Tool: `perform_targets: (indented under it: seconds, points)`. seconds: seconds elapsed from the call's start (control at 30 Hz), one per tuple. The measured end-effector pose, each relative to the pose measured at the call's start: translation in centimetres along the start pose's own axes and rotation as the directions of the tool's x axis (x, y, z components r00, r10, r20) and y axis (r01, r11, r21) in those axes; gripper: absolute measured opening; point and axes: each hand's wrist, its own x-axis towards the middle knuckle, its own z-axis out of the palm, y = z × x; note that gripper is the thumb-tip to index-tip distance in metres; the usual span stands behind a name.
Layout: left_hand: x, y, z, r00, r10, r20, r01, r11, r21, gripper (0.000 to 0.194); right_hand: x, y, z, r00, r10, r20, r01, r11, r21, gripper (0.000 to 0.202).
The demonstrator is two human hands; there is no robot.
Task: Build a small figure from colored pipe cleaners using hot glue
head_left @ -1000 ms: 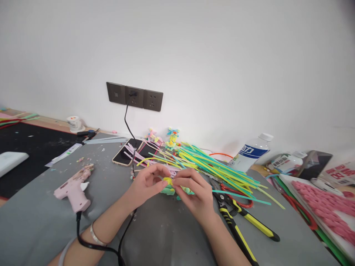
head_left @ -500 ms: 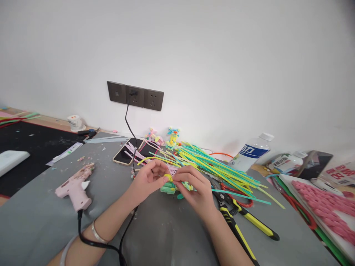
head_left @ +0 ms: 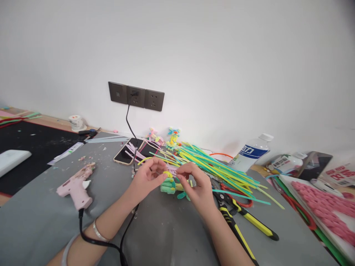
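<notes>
A dark brown panel of sockets (head_left: 135,96) is fixed on the white wall (head_left: 210,66). Below it, a black-screened phone in a pale case (head_left: 124,153) lies flat. At the right, a clear plastic bottle with a blue label (head_left: 252,151) stands near the wall.

The grey-covered table (head_left: 155,232) carries a pink glue gun (head_left: 76,186) on its left, a phone (head_left: 124,151) toward the back, a spread of yellow and teal pipe cleaners (head_left: 222,170), pale purple pipe cleaners (head_left: 133,152) partly over the phone, and yellow-and-black pliers (head_left: 253,220), jaws among the stems, handles toward the near edge.
</notes>
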Motion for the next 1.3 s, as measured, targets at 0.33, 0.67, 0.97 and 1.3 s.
perform_targets:
  seconds: [0.33,0.67,0.97,1.3]
  points:
    - [-0.4,0.4,0.4,0.978,0.202,-0.053,-0.182,0.949,0.259,0.019,0.3,-0.6,0.3,0.996,0.06,0.065,-0.064,0.996,0.055,0.007]
    - [-0.3,0.4,0.4,0.97,0.238,-0.055,-0.21,0.927,0.31,0.019,0.1,-0.6,0.5,0.994,0.06,0.093,-0.065,0.996,0.053,0.007]
    - [-0.4,0.4,0.3,0.978,0.203,-0.043,-0.178,0.926,0.332,0.018,0.0,-0.4,0.4,0.995,-0.076,0.058,0.075,0.997,0.016,0.015]
    - [-0.3,1.2,0.7,0.989,0.139,-0.039,-0.119,0.937,0.328,0.016,-0.1,-0.2,0.4,0.993,-0.049,0.104,0.05,0.999,-0.011,0.014]
